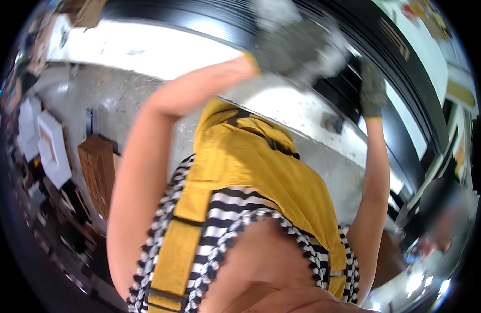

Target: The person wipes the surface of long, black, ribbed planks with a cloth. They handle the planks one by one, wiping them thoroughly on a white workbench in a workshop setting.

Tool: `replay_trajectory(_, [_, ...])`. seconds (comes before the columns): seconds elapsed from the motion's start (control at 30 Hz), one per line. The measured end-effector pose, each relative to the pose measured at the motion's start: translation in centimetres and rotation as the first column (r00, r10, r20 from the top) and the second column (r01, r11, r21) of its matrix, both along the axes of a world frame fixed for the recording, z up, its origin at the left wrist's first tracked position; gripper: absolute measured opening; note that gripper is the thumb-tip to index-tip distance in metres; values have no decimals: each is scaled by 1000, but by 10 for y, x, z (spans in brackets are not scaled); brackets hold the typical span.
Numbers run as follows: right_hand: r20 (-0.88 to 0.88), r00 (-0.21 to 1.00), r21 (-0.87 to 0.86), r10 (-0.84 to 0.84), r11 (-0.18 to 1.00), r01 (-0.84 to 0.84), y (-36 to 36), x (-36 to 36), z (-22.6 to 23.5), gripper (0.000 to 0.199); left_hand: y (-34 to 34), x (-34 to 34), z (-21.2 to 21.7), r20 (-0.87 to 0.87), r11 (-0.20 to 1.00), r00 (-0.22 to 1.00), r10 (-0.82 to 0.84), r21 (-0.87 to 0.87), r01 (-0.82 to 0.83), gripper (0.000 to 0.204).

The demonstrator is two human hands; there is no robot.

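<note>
Grey concrete floor | both gloved hands raised | left hand blurred, right hand: grip unclear

Speckled grey concrete floor fills middle. Bright white band across 11 o'clock, glaring with light. Dark black slatted frame curves from 12 to 3 o'clock. Wooden block at 9 o'clock, white square frames just beside. Clutter along left rim, blurred.
</note>
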State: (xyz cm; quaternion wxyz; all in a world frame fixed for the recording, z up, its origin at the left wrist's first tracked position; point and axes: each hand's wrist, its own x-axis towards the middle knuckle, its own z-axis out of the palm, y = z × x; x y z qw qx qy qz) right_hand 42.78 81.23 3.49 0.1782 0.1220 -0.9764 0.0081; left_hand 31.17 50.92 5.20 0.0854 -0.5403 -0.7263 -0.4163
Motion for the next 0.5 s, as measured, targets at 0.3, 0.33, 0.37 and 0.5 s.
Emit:
replay_trajectory(0.3, [331,936,-378,-116,893,244,-9,4,17,36,-25,-46,5,-181,947,976,122,-272,-169,41])
replay_trajectory(0.33, [335,936,-358,-107,905,232,-14,1,24,41,-50,-79,-24,-340,977,917,208,30,-210,36])
replay_trajectory(0.37, [345,929,-363,-132,894,262,-12,6,23,42,-81,-94,-19,-357,951,896,265,-58,-304,34])
replay_trajectory(0.5, [373,915,-332,-154,899,286,-10,8,21,40,-222,-172,-12,-342,850,860,378,-240,-469,32])
